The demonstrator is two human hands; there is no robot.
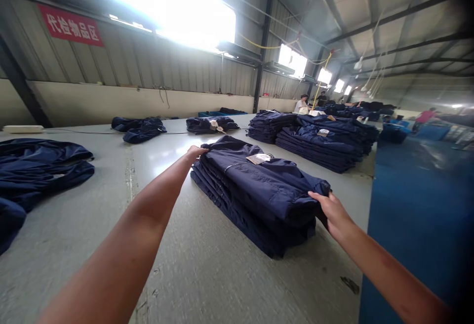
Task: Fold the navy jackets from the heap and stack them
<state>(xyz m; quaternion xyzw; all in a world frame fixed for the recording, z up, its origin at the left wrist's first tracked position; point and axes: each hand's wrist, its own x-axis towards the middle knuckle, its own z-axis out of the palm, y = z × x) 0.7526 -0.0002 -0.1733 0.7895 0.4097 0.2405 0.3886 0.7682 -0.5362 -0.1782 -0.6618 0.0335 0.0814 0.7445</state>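
Garment [264,180] on stack [248,219], frame centre; long axis runs upper left to lower right. Left hand [196,152] clamps upper-left end, right hand [336,214] lower-right.

Free room runs over the grey tabletop [200,274] left of the folded navy-blue fabric stack [255,185] and on its near side; layered navy-blue garment piles [314,146] block the far right, a crumpled navy-blue cloth heap [40,166] the left.
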